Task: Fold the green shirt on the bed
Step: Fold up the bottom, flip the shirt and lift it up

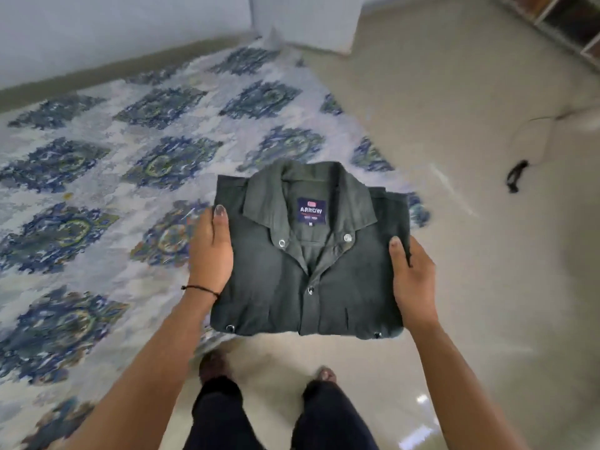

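You've got the folded green shirt [308,254] pinched at both sides, left hand [211,251] and right hand [414,277], thumbs on top, fingers closed underneath so the fold stays flat off the bed [97,157].

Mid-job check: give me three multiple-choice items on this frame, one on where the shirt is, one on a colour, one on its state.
1. Where is the dark green folded cotton shirt?
A. Flat on the bed
B. Held between both hands
C. On the floor

2. What colour is the collar label?
A. Navy blue
B. Yellow
C. White

3. What state is the shirt in?
A. Spread out flat
B. Crumpled
C. Folded into a rectangle

Key: 1 B, the left hand and right hand grip its two sides, above the edge of the blue-patterned bedsheet and the beige tiled floor. 2 A, navy with white lettering. 3 C, collar up, edges squared.
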